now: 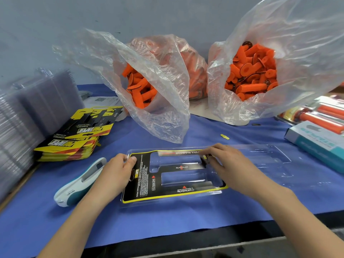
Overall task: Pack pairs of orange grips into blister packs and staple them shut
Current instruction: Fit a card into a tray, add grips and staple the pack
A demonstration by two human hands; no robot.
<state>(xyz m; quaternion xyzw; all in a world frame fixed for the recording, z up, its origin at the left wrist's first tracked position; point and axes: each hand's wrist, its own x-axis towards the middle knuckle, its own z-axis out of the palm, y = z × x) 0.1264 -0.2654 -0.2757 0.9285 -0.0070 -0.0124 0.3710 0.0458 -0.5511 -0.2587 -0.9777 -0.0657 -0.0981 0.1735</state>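
An open clear blister pack (pixel 247 161) lies flat on the blue cloth, its left half holding a black and yellow printed card (pixel 141 185). My left hand (pixel 119 170) pinches the card's left end with thumb on top. My right hand (pixel 225 162) presses fingers on the card's far right part, near the fold. Both molded cavities hold no grips. Orange grips fill two clear plastic bags, the left bag (pixel 141 86) and the right bag (pixel 253 71), behind the pack. A white and teal stapler (pixel 78 183) lies left of my left hand.
A pile of printed cards (pixel 74 138) sits at left, beside a tall stack of empty clear blisters (pixel 24 118). Finished packs with orange grips (pixel 320 116) and a teal box (pixel 316 144) lie at right. A small yellow scrap (pixel 224 136) rests on the blue cloth.
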